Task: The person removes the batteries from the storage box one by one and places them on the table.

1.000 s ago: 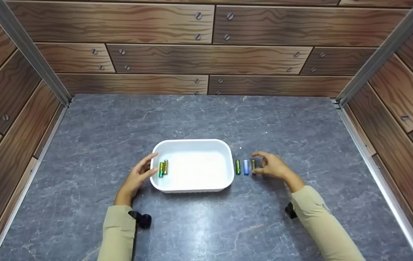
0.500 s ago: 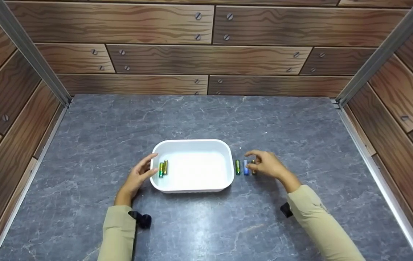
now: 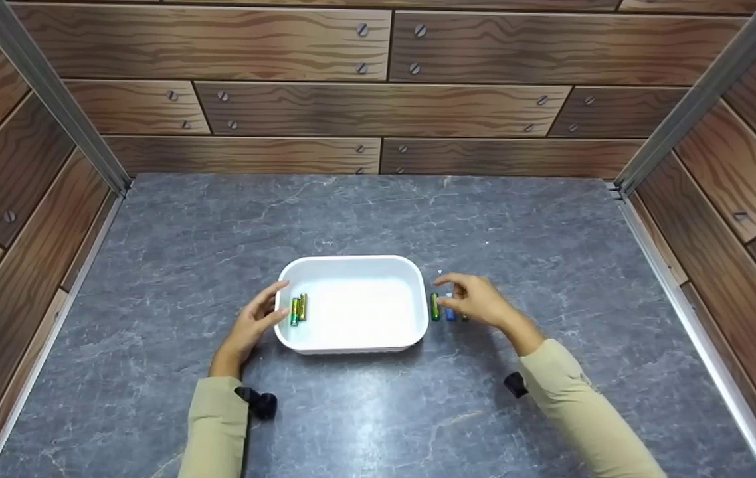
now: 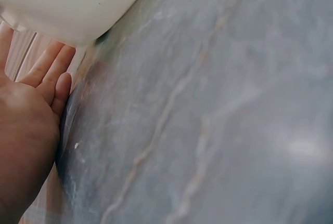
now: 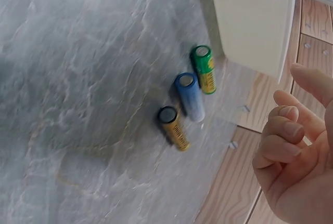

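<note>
My left hand [image 3: 252, 325] is at the left end of a white plastic tub [image 3: 351, 349], its thumb and a fingertip at the rim. In the left wrist view, its fingers [image 4: 47, 68] stretch out beside the tub's wall. Two green-and-gold batteries [image 3: 299, 309] lie inside near that end. My right hand [image 3: 477, 302] hovers over the batteries right of the tub, thumb and index finger apart with nothing between them. A green-and-yellow battery [image 5: 204, 69], a blue-and-white battery [image 5: 190, 96] and a black-and-gold battery [image 5: 174, 128] lie there in a row. From the head, the hand partly covers the latter two.
The dark grey marbled tabletop [image 3: 378, 219] spreads around the tub. Wood-patterned walls [image 3: 378, 109] with metal corner posts [image 3: 52, 99] enclose it at the back and sides. Small white specks lie beyond the right-hand batteries.
My right hand has moved left along the row, from the black-and-gold battery past the blue one towards the green one. The batteries, the tub and my left hand have stayed put.
</note>
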The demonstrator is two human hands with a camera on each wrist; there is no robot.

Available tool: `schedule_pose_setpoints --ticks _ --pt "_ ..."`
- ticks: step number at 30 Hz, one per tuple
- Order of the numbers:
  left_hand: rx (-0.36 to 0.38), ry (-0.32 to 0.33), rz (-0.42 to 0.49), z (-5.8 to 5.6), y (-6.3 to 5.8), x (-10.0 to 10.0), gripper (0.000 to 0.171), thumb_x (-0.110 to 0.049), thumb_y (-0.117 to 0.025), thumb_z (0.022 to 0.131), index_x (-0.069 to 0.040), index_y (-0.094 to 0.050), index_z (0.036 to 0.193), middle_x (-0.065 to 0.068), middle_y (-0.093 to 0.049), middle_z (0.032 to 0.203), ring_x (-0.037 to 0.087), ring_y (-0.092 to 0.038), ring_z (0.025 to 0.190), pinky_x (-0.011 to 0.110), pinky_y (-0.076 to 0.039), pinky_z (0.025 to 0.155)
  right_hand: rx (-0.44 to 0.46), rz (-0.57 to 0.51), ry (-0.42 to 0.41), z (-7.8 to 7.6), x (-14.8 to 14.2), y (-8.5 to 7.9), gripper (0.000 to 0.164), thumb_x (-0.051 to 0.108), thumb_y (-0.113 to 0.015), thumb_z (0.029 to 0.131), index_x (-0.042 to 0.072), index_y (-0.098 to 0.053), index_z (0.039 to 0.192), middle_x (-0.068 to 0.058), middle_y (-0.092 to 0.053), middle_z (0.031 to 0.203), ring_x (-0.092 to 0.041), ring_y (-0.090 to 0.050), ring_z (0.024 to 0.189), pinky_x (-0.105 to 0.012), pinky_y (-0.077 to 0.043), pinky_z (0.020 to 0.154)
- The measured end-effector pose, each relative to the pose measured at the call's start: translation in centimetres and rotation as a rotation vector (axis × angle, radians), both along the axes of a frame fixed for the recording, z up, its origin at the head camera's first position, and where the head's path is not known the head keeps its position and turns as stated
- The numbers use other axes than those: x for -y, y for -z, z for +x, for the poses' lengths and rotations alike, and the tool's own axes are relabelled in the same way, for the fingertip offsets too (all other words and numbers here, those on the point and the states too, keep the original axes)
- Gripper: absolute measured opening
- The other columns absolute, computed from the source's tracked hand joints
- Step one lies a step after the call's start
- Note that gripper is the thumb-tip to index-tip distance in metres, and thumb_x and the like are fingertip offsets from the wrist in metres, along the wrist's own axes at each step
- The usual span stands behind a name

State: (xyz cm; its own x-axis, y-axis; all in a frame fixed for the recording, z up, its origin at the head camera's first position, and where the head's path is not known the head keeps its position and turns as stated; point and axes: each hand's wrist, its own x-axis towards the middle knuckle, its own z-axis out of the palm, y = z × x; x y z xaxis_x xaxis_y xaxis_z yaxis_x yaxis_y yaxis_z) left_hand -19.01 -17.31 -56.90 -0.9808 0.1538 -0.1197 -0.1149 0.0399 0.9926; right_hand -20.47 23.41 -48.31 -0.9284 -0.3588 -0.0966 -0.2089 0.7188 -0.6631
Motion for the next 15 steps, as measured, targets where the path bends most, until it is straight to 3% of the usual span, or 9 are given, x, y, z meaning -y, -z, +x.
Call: schedule_pose_setpoints --ticks 4,9,15 --pt "-0.001 0.000 0.000 0.0 0.1 0.0 0.055 -0.001 -0.059 0.091 -0.005 -0.044 0.144 0.022 -0.051 0.142 0.019 -0.053 0.121 0.017 -0.045 0.092 0.010 0.001 -0.002 0.2 0.5 -0.4 0.037 0.019 -0.070 0.088 0.002 -0.064 0.120 -0.006 -0.057 0.069 -0.007 -0.043 0.051 -0.021 -0.038 0.051" --pt "-0.003 0.005 -0.011 0.0 0.0 0.0 0.056 -0.003 -0.060 0.092 -0.007 -0.043 0.145 0.021 -0.049 0.144 0.026 -0.051 0.127 0.019 -0.045 0.093 0.059 -0.006 -0.004 0.3 1.2 -0.8 0.037 0.019 -0.068 0.089 0.005 -0.063 0.124 -0.003 -0.054 0.068 -0.008 -0.042 0.048 -0.021 -0.037 0.049" --pt "0.007 0.006 -0.022 0.1 -0.1 0.0 0.056 -0.005 -0.061 0.092 -0.008 -0.043 0.145 0.019 -0.048 0.146 0.029 -0.049 0.130 0.024 -0.043 0.096 0.048 -0.036 -0.044 0.4 1.9 -1.1 0.036 0.017 -0.068 0.090 0.004 -0.063 0.123 -0.001 -0.051 0.065 -0.009 -0.042 0.050 -0.021 -0.037 0.050"
